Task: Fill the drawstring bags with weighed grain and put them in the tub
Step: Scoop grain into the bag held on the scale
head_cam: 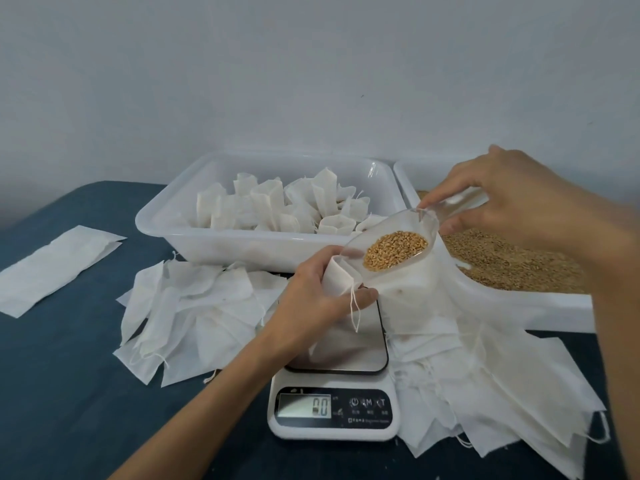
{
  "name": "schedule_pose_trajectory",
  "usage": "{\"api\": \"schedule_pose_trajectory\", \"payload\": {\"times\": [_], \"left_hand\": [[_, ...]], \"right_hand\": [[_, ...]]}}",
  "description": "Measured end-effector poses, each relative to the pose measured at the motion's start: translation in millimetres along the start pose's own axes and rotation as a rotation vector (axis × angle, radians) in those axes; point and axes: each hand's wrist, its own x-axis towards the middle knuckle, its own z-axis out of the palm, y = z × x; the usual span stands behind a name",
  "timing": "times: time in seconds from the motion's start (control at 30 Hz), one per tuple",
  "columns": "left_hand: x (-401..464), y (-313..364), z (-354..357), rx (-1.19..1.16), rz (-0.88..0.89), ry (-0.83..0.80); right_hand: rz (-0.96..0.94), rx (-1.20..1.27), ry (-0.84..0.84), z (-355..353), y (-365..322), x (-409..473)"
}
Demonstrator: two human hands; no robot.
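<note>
A plain makeshift packing spot rather than a fitted workshop: a bare pale wall [311,64] fills the upper frame, and below it a dark blue-covered table [69,393] carries white plastic tubs [166,220], a digital kitchen scale [334,410] at lower centre and loose cloth bags [194,306].

free: bare tabletop [69,375] front-left | blocked: empty bags [194,313] beside scale [334,403], tub [242,244] behind

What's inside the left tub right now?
The tub holds a cluster of white filled bags, standing packed together. Their contents and the tub's floor beneath them are covered.
</note>
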Motion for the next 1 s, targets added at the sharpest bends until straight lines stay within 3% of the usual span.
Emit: {"api": "schedule_pose_trajectory", "payload": {"times": [0.37,1.0], "left_hand": [[-2.0,5.0,5.9,0.046,0.002,0.065],[-5.4,9.8,7.7,-0.018,-0.033,-0.007]], "right_hand": [[0.022,-0.03,-0.01,1.6,-8.6,-1.7],[-0.03,-0.26,0.07,3.8,-11.6,-2.6]]}}
